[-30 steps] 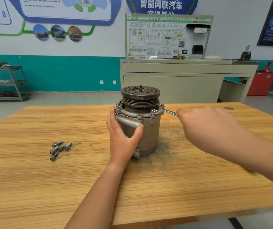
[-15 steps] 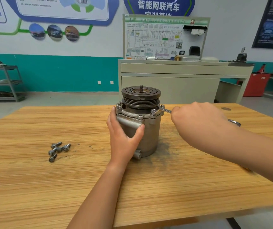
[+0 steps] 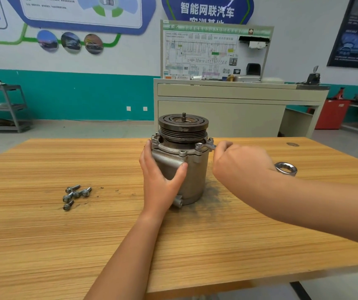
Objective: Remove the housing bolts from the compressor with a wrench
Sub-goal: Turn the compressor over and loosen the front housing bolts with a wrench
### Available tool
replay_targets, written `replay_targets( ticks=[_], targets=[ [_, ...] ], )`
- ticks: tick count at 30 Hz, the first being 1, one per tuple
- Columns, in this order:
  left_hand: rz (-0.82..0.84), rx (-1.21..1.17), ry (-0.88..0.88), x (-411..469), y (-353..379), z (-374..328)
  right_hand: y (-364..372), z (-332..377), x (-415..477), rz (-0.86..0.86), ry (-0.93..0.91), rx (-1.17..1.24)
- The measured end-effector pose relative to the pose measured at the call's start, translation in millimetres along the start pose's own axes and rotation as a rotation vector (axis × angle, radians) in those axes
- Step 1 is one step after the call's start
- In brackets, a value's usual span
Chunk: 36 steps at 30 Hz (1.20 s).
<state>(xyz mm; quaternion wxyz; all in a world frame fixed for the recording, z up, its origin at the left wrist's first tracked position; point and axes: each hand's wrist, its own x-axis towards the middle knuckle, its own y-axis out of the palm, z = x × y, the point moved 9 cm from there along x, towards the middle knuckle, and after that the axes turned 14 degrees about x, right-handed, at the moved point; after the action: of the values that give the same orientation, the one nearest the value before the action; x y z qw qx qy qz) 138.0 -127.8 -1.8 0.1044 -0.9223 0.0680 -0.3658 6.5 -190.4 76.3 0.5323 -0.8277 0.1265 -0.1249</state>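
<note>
Compressor [image 3: 184,169] stood upright on the wooden table [image 3: 43,245], at centre frame, pulley end up, with a dark smudge of grime on the wood around its base. Left hand [image 3: 160,180] was wrapped around the left side of the housing, thumb across the front and fingers behind, bracing it. Right hand [image 3: 238,165], just right of the compressor, was clenched around the shaft of the wrench [image 3: 206,146]; the small ring end sat over a bolt on the flange at the upper right of the housing, and the larger ring end stuck out behind the wrist toward the right of the frame. One more bolt head showed on the flange just behind the wrench's small ring. Loose bolts [image 3: 76,194], about four in a small cluster, lay on the table at left of centre, well apart from the compressor. In the background, a beige cabinet [image 3: 227,109] with a wiring board on top stood against the wall at upper centre.
</note>
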Motion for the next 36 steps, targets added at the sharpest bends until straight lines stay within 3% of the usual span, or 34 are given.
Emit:
replay_targets(
  ticks=[11, 16, 23, 30, 34, 36],
  targets=[
    [0.002, 0.033, 0.035, 2, -2, 0, 0, -24, 11, -0.108, -0.029, -0.145],
    [0.014, 0.026, 0.024, 3, -3, 1, -5, -45, 16, -0.286, -0.128, -0.129],
    [0.014, 0.029, 0.043, 7, -5, 3, 19, -63, 69, -0.274, -0.098, -0.067],
    [0.03, 0.022, 0.034, 8, -4, 3, 31, -53, 103, -0.468, -0.054, 0.175],
    [0.047, 0.022, 0.035, 8, -3, 3, 25, -88, 70, -0.664, 0.056, 0.629],
    [0.056, 0.024, 0.029, 8, -2, 2, 27, -94, 51, -0.656, 0.043, 0.903]
  ],
)
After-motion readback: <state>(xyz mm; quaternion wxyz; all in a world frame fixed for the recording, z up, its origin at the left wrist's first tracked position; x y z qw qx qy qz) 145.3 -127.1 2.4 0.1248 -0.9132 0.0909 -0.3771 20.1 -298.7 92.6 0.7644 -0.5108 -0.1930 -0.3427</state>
